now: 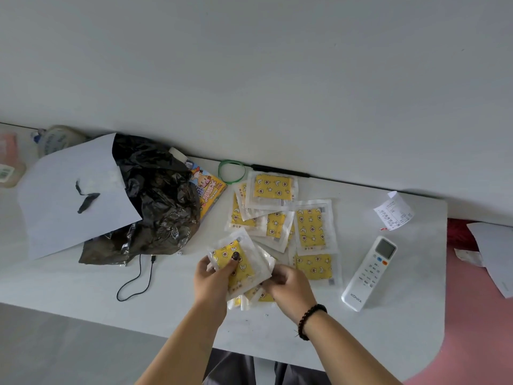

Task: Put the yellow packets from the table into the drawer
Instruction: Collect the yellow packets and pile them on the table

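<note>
Above the table (361,343), both hands (249,279) curled round yellow packets (241,263)

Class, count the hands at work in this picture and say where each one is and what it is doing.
2. The left hand grips a stack of yellow packets above the table; the right hand, beside it, holds the stack's right edge.

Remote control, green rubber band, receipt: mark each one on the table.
Remote control (369,273), head view, on the keypad in the middle of its white body.
Green rubber band (220,173), head view, on the left side of the loop.
Receipt (394,211), head view, on its printed face.
</note>
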A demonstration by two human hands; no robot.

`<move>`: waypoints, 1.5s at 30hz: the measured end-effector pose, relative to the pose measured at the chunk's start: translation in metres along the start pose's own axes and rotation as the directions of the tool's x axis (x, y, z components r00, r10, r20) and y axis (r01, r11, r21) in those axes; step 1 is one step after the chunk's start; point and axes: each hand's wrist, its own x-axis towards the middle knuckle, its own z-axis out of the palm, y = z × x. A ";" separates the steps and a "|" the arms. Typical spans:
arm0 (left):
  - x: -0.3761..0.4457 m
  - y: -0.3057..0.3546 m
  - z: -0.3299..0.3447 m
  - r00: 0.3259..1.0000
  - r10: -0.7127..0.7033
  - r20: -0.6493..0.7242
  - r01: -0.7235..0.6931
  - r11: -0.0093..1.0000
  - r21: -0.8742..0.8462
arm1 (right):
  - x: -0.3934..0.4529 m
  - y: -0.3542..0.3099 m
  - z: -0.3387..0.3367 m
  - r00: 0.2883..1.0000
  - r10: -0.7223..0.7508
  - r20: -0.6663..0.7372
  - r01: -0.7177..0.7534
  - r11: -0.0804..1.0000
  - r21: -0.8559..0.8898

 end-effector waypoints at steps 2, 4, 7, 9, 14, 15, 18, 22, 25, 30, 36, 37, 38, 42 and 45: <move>0.004 0.004 0.000 1.000 -0.007 -0.021 0.006 1.000 -0.027 | 0.004 0.004 -0.006 0.983 0.009 -0.183 -0.012 1.000 -0.014; 0.008 0.008 0.000 1.000 -0.004 -0.029 0.003 0.999 -0.037 | 0.010 0.008 -0.019 0.872 0.048 -0.487 -0.077 0.996 -0.040; 0.011 0.010 0.000 1.000 0.018 -0.008 -0.017 0.994 0.103 | 0.022 0.013 -0.041 0.704 0.178 -0.688 -0.294 0.954 -0.054; 0.008 0.008 0.002 0.999 0.034 0.021 -0.038 0.960 0.276 | 0.026 0.016 -0.049 0.696 0.250 -0.673 -0.402 0.912 -0.077; 0.002 -0.004 0.011 0.999 0.040 0.025 -0.047 0.919 0.391 | 0.037 0.020 -0.060 0.764 0.249 -0.595 -0.360 0.930 -0.072; 0.001 -0.006 0.013 0.999 0.042 0.022 -0.047 0.922 0.385 | 0.039 0.020 -0.062 0.776 0.266 -0.572 -0.364 0.929 -0.062; -0.001 -0.009 0.015 0.999 0.043 0.002 -0.041 0.936 0.351 | 0.039 0.019 -0.063 0.811 0.293 -0.506 -0.416 0.898 -0.146; -0.003 -0.007 0.013 0.998 0.061 -0.021 -0.050 0.937 0.345 | 0.031 0.026 -0.062 0.912 0.250 -0.325 -0.308 0.940 -0.143; -0.006 -0.005 0.007 0.999 0.051 -0.016 -0.043 0.942 0.333 | 0.017 0.030 -0.056 0.952 0.148 -0.269 -0.143 0.989 0.039; -0.021 -0.003 0.001 0.999 0.041 0.025 -0.047 0.962 0.271 | -0.005 0.030 -0.045 0.977 0.143 -0.159 -0.088 0.947 0.310; -0.064 0.009 -0.004 0.972 -0.049 0.231 0.031 0.996 0.080 | -0.032 0.012 -0.049 0.985 0.164 -0.056 -0.102 0.812 0.574; -0.073 0.012 -0.005 0.964 -0.045 0.262 0.032 0.998 0.053 | -0.038 0.006 -0.052 0.987 0.159 -0.035 -0.105 0.788 0.607; -0.083 0.016 -0.005 0.956 -0.039 0.290 0.033 0.999 0.027 | -0.044 -0.001 -0.056 0.989 0.148 -0.017 -0.103 0.767 0.633; -0.126 0.036 -0.004 0.940 -0.002 0.341 0.018 0.999 -0.046 | -0.082 -0.033 -0.070 0.998 0.065 -0.014 -0.038 0.734 0.678; -0.163 0.051 -0.002 0.940 0.045 0.339 -0.021 0.997 -0.073 | -0.120 -0.059 -0.083 0.996 -0.010 -0.084 0.062 0.763 0.644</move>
